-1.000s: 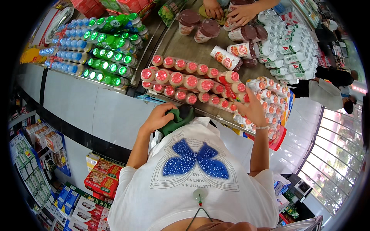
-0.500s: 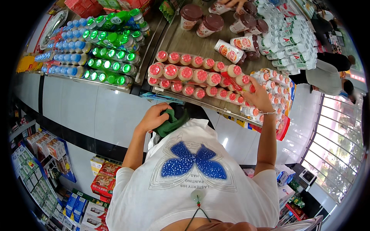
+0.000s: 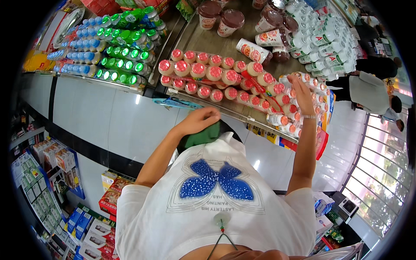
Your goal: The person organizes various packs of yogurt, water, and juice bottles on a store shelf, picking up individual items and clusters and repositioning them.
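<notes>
Shrink-wrapped packs of small cream bottles with pink-red caps [image 3: 214, 73] lie in rows along the near edge of the display table. A red strap [image 3: 260, 89] runs across their right part. My right hand [image 3: 303, 97], its fingers stretched out, is at the right end of these rows, with small white bottles [image 3: 323, 91] on its far side. My left hand [image 3: 200, 120] is bent with loosely curled fingers, just over a dark green cloth [image 3: 199, 136] in front of my body; its palm is hidden.
Brown-lidded cups [image 3: 229, 22] stand or lie farther back, beside stacked white bottles [image 3: 323, 39]. Green-capped bottles [image 3: 130, 52] and blue-capped bottles [image 3: 86, 45] fill the left table. Boxed goods [image 3: 115, 195] are at lower left. A person in grey [image 3: 370, 93] is at far right.
My right hand has let go of the red-strapped pack and shifted slightly right and away from me. My left hand has moved right and up from the green cloth. The view has shifted slightly.
</notes>
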Demonstrator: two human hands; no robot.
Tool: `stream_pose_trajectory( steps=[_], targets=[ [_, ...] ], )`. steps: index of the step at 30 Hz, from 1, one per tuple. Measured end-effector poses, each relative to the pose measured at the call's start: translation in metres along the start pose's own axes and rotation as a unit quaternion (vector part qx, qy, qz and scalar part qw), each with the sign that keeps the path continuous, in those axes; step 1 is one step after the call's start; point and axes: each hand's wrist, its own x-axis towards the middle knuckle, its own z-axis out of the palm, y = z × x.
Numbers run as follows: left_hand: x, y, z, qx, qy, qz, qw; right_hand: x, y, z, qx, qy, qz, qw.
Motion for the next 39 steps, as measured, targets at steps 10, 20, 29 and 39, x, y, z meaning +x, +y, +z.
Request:
stream_pose_trajectory(
  steps=[10,20,29,39],
  targets=[
    [0.082,-0.018,0.072,-0.011,0.086,-0.062,0.994,0.083,0.026,0.058,0.109,-0.295,0.156,0.936],
    [0.111,-0.024,0.083,0.04,0.139,-0.138,0.98,0.109,0.052,0.068,0.039,-0.428,0.058,0.901],
    [0.097,-0.02,0.087,0.0,0.17,-0.182,0.968,0.095,0.039,0.073,0.039,-0.438,0.144,0.886],
    [0.094,-0.021,0.085,-0.066,0.145,-0.197,0.967,0.086,0.033,0.07,0.043,-0.445,0.128,0.886]
  ],
)
